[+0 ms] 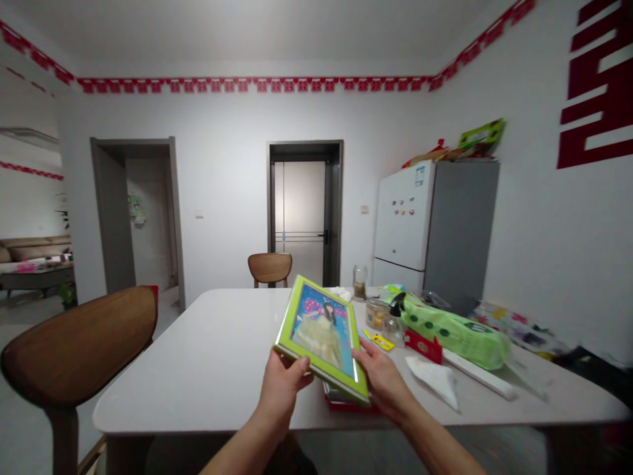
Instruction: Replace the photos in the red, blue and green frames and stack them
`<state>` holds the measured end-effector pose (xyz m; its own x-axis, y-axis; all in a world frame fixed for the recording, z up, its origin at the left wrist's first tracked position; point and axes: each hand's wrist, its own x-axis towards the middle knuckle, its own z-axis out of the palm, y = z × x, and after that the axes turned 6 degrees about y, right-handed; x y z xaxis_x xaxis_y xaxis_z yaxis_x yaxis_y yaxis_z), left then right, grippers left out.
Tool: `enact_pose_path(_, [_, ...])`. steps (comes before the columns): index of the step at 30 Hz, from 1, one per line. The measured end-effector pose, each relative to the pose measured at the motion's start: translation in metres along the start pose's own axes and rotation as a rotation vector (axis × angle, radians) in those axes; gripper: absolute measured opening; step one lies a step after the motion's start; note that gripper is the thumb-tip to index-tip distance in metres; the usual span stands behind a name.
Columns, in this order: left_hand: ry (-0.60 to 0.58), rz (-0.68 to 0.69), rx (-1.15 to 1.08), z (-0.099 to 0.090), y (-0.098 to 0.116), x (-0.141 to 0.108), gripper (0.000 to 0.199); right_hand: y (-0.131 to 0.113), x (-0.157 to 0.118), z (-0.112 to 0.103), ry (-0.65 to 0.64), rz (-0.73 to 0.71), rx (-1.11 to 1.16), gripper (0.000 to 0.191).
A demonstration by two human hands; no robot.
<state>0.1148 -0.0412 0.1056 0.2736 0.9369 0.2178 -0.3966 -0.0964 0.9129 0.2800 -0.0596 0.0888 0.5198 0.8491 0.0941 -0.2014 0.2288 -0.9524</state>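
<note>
A green-framed picture point(324, 326) is held up, tilted, above the near edge of the white table point(198, 376). My left hand point(287, 382) grips its lower left corner, thumb on the front of the frame. On the right side of the frame, my right hand point(378, 369) holds the edge, its fingers partly hidden. Beneath the picture, a red and dark stack point(341, 401) lies on the table, mostly covered by the frame and my right hand.
On the right of the table are a green bag point(455, 333), a red box point(423, 346), a white tissue point(435, 377), a white bar point(479, 374) and jars point(378, 313). Wooden chairs stand at the left point(84, 343) and far side point(270, 267).
</note>
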Motion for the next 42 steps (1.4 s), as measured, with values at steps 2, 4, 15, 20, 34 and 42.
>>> enact_pose_path(2, [-0.003, -0.095, 0.164, 0.006, -0.019, 0.011, 0.037, -0.009, 0.022, -0.029, 0.090, 0.028, -0.178, 0.042])
enact_pose_path(4, [0.026, -0.115, 0.311, 0.012, -0.043, 0.018, 0.032, -0.010, 0.040, -0.055, 0.136, 0.049, -0.328, 0.043])
enact_pose_path(15, [0.025, -0.070, 0.535, 0.018, -0.113, 0.029, 0.028, 0.016, 0.070, -0.115, 0.071, -0.048, -0.759, 0.040])
enact_pose_path(20, [-0.029, -0.110, 0.469, 0.015, -0.119, 0.028, 0.040, 0.032, 0.047, -0.125, 0.027, -0.006, -0.743, 0.049])
enact_pose_path(34, [0.224, -0.032, 0.625, -0.094, -0.099, 0.109, 0.045, 0.106, 0.119, 0.023, 0.015, -0.137, -0.674, 0.046])
enact_pose_path(42, [0.335, -0.022, 0.622, -0.139, -0.091, 0.155, 0.048, 0.141, 0.169, 0.071, -0.010, -0.100, -0.630, 0.068])
